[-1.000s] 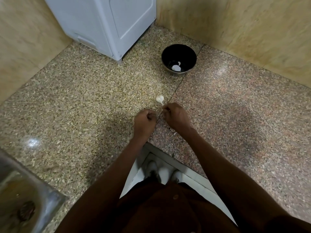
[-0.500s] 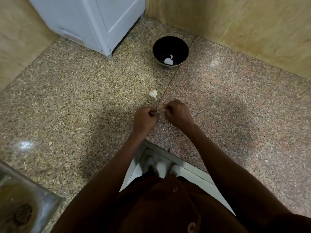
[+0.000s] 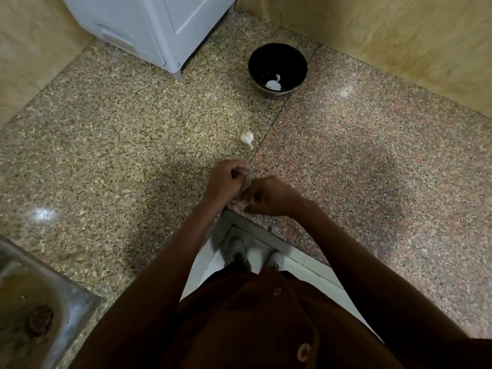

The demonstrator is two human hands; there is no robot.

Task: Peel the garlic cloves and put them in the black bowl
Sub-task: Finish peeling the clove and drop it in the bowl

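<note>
Loose garlic clove on counter, tip toward curled left hand and right hand, grip contents unclear.

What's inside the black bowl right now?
The black bowl holds a larger white piece and a smaller one beside it, probably peeled garlic. The near rim hides the part of the bowl's inside closest to the camera.

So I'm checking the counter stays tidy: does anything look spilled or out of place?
Nothing is spilled. One garlic clove lies loose on the counter, apart from the black bowl, probably waiting to be peeled.
</note>
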